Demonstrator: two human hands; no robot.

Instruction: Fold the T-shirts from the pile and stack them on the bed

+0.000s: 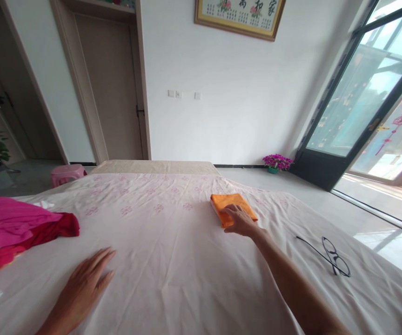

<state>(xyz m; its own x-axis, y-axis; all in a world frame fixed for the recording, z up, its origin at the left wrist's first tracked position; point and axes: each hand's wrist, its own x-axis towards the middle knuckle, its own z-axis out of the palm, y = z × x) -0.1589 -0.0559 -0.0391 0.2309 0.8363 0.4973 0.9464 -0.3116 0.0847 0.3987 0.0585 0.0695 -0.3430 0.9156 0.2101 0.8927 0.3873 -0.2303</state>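
Observation:
A folded orange cloth (pixel 229 204) lies on the pale pink floral sheet (pixel 159 242) toward the far right of the bed. My right hand (pixel 239 221) reaches out and rests on the cloth's near edge, fingers stretched flat over it. My left hand (pixel 84 284) lies palm down on the sheet near the front left, fingers spread, holding nothing.
A heap of magenta and red clothes (pixel 16 230) sits at the left edge. Black-rimmed glasses (pixel 330 258) lie on the sheet to the right. A pink stool (pixel 66 173), a door (pixel 112 88), potted flowers (pixel 277 163) and glass doors (pixel 368 102) stand beyond.

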